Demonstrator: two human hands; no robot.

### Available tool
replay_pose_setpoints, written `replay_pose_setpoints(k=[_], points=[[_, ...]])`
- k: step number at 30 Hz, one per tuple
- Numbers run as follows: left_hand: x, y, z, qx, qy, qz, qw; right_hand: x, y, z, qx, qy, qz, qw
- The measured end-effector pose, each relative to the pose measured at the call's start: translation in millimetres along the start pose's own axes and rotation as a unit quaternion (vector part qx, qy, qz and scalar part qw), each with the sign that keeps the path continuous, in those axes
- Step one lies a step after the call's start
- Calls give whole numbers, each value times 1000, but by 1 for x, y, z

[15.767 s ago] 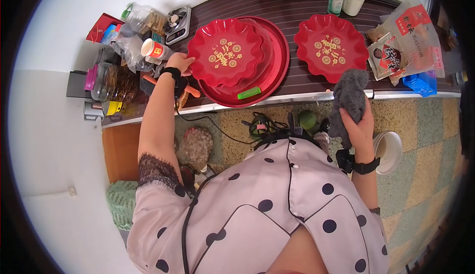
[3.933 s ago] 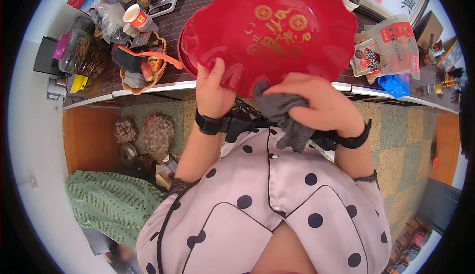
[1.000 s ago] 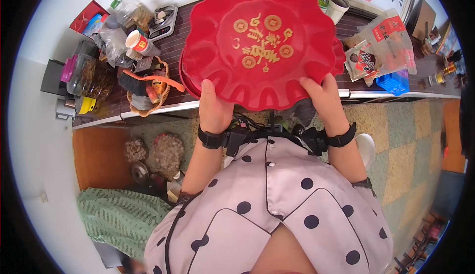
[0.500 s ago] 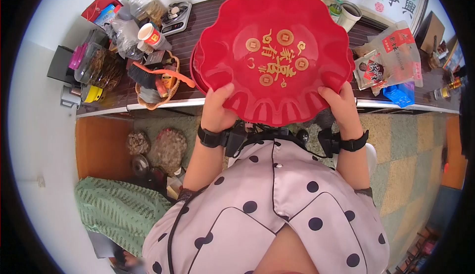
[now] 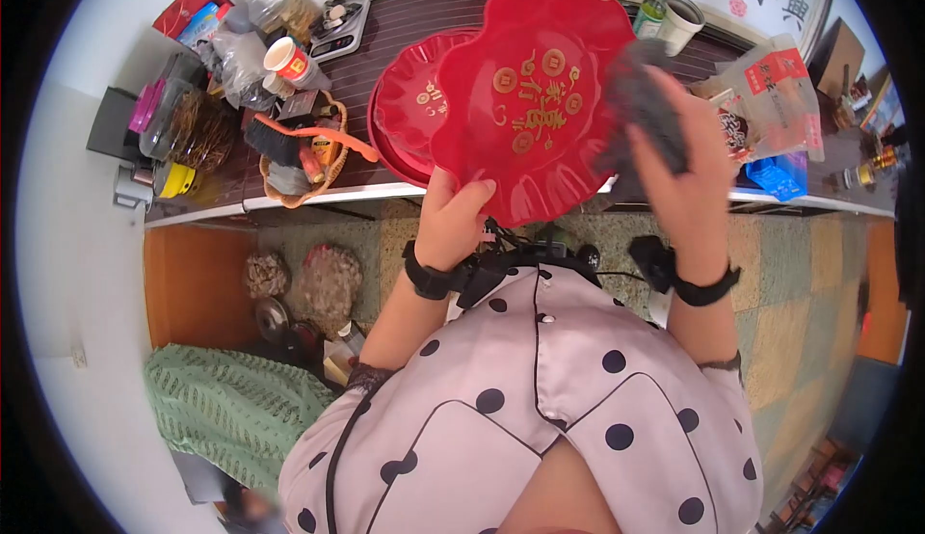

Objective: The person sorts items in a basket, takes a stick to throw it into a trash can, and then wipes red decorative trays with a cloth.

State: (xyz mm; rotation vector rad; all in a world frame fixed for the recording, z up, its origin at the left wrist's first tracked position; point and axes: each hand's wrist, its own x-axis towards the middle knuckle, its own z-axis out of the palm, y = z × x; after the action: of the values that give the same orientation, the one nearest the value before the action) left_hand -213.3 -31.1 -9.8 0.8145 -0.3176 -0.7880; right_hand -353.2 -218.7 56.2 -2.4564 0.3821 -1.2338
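Observation:
A red scalloped plate (image 5: 535, 100) with gold characters and coin patterns is tilted up in front of me. My left hand (image 5: 451, 218) grips its lower left edge, the thumb on the front. At its right rim, my right hand (image 5: 686, 163) holds a dark grey cloth (image 5: 647, 110), slightly blurred by motion. Behind the raised plate, to the left, another red scalloped plate (image 5: 409, 95) rests on a larger round red tray (image 5: 385, 153) on the dark striped table.
On the left of the table (image 5: 405, 9) are a wicker basket (image 5: 332, 173) with an orange-handled brush, a paper cup (image 5: 291, 62), jars and a scale (image 5: 339, 33). Food packets (image 5: 780, 100), a white cup (image 5: 680, 25), a green bottle and a framed picture are on the right.
My right hand has come off the plate's lower right edge and moved right and up with the grey cloth. The plate has shifted and turned, uncovering more of the plate behind.

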Motion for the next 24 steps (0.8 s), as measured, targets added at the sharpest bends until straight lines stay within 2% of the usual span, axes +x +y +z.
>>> replay_pose_setpoints(k=[2,6,8,10,11,15,17,20,24], points=[[-3,-5,4,110,-20,-1,994,3,-11,20,13,-40,1,999],[-7,-13,5,132,-82,34,987,-4,-27,48,53,-75,19,996],[-11,-7,0,96,-61,6,994,-9,-35,50,79,-94,19,992],[-13,-2,0,103,-30,1,994,-20,-45,50,78,-192,-22,978],[-13,-1,1,107,-18,1,994,-26,-47,49,63,-211,-35,975],[-12,-1,3,87,-30,34,995,-29,-50,48,39,-212,-44,976],[-10,6,5,122,-40,35,991,-22,-51,51,9,-151,-72,986],[-8,12,15,108,-40,65,991,-14,-52,54,7,-123,-73,990],[-13,4,6,148,-71,44,985,-2,-45,56,-16,-89,-38,995]])
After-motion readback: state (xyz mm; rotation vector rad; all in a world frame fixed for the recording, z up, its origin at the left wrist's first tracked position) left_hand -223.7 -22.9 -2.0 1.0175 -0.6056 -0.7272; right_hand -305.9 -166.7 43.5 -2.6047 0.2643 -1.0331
